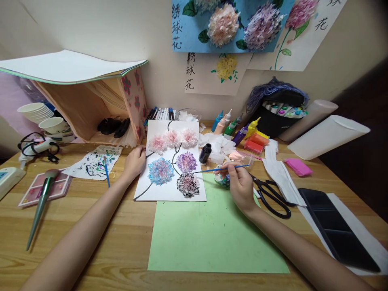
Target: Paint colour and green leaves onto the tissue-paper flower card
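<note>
Pinching brush (212, 170) in right hand (241, 184), perhaps gripping sheet (169, 193) with left hand (135, 161); probably finishing black-tipped flower (188, 185), with five others (161, 171) coloured.

This looks like a craft corner, possibly at home: the light-brown wooden table (124, 246) carries colourful nozzle-tipped plastic bottles (229, 129), a black marker-filled pouch (280, 125), a white rectangular flower-decorated sheet (165, 192) and black-handled scissors (262, 184); above it hang blue and white paper flower posters (194, 26).

Rough flowers (161, 171), smooth matt paper (169, 192), wooden table (127, 242)
</note>
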Available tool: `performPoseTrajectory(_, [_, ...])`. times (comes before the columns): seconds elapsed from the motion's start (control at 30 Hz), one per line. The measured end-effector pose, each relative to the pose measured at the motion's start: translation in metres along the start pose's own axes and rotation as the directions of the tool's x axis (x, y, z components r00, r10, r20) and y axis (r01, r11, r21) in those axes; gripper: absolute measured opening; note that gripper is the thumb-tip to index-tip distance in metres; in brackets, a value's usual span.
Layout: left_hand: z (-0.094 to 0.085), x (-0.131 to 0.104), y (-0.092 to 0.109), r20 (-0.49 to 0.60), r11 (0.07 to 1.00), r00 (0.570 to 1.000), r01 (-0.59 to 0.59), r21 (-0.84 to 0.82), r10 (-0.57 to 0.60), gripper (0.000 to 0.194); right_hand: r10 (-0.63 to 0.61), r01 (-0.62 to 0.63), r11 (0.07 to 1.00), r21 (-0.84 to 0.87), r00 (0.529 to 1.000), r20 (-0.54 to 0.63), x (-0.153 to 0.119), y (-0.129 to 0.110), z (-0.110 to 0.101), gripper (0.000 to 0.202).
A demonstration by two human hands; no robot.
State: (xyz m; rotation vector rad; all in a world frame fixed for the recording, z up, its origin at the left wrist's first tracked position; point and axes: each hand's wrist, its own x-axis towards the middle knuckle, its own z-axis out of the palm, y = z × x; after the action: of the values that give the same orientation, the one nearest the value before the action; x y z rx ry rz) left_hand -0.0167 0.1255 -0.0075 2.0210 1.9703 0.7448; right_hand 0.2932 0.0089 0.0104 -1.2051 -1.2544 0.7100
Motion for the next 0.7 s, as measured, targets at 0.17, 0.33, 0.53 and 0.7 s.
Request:
performPoseTrajectory(0.17, [-0.0004, 0.0, 0.0004, -0.001, 1.0, 1.0, 0.0, 0.0, 0.0, 0.036, -0.013, 0.013, 1.0, -0.016, 0.999, -0.031, 0.0016, 0.0004, -0.0025, 0.023])
performPoseTrajectory(0.33, [-0.0006, 0.0002, 0.0009, 0.004, 1.0, 1.0, 0.005, 0.007, -0.005, 0.037, 0.002, -0.003, 1.0, -0.023, 0.998, -0.059, 0.0011, 0.0021, -0.0024, 0.024])
performPoseTrajectory(0.53, [-0.0006, -0.0001, 0.0012, 0.0, 1.0, 1.0, 0.007, 0.01, -0.007, 0.037, 0.022, -0.021, 1.0, 0.015, 0.999, -0.035, -0.0013, 0.0031, 0.0002, 0.024])
performPoseTrajectory(0.7, [0.0006, 0.0005, -0.0011, -0.012, 1.0, 1.0, 0.004, 0.01, -0.004, 0.036, 0.03, -0.027, 0.998, 0.054, 0.998, -0.06, 0.0021, 0.0028, -0.0008, 0.025])
